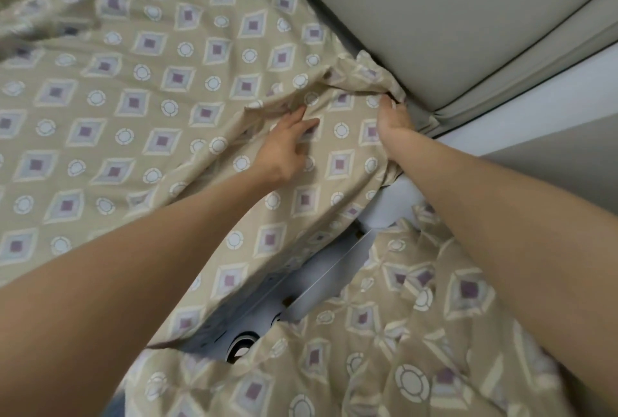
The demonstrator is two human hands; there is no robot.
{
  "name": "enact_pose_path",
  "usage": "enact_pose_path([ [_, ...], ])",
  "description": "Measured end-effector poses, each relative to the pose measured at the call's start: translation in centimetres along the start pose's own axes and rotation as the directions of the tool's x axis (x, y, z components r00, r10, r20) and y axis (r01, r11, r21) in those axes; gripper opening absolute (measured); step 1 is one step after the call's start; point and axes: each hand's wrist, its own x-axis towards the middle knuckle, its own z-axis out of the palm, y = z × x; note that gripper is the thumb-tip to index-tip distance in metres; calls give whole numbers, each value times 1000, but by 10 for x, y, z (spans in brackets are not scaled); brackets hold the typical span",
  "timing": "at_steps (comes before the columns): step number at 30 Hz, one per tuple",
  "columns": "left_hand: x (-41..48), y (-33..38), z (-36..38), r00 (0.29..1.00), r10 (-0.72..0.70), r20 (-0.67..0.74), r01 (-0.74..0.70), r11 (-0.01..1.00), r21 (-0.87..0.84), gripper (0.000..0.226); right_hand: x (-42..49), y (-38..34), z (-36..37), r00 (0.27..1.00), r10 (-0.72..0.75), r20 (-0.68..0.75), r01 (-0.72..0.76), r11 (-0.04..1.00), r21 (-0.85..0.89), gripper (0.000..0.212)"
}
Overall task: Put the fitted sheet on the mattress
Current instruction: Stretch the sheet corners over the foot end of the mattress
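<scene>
The beige fitted sheet (133,98), printed with diamonds and circles, lies spread over the left and centre of the frame, and more of it is bunched at the lower right. The right hand (394,120) grips a gathered corner of it at the upper right of centre, fingers curled into the fabric. The left hand (287,149) rests on the sheet just left of it, fingers straight and spread. A white surface (321,279) shows in the gap at lower centre; whether it is mattress or frame I cannot tell. A grey padded panel (451,15) fills the upper right.

single head-worn view, steeply down, close over the bed corner (394,82)
</scene>
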Motion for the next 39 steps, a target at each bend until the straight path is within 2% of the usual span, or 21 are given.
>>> enact_pose_path([
  [4, -4, 4, -1, 999, -42, -22, 41, 998, -49, 68, -11, -9, -7, 999, 25, 31, -23, 999, -46, 52],
  [7, -13, 14, -10, 986, -145, -77, 130, 976, -175, 57, -33, -11, -9, 997, -33, -68, 25, 993, -111, 51],
  [10, -33, 21, -32, 955, -271, -119, 202, 890, -409, 44, -67, -21, -15, 982, -167, -84, 151, 975, -163, 51],
  [15, -78, 17, -84, 890, -414, -190, 218, 754, -620, 41, -138, -56, -19, 940, -340, -21, 338, 940, -51, 35],
  [18, -124, 4, -116, 857, -463, -227, 210, 715, -667, 45, -198, -69, -9, 909, -415, 32, 412, 908, 71, 32],
  [22, -196, -15, -153, 812, -517, -271, 177, 661, -729, 44, -279, -76, 7, 888, -446, 112, 421, 886, 193, 27],
  [26, -289, -40, -183, 792, -518, -324, 125, 657, -744, 42, -378, -69, 25, 846, -506, 165, 453, 847, 278, 23],
  [32, -438, -84, -210, 770, -541, -338, 146, 666, -732, 42, -512, -32, 61, 768, -584, 265, 524, 809, 265, 18],
  [39, -572, -155, -211, 697, -650, -302, 225, 598, -769, 42, -612, 17, 126, 716, -558, 419, 548, 822, 157, 21],
])
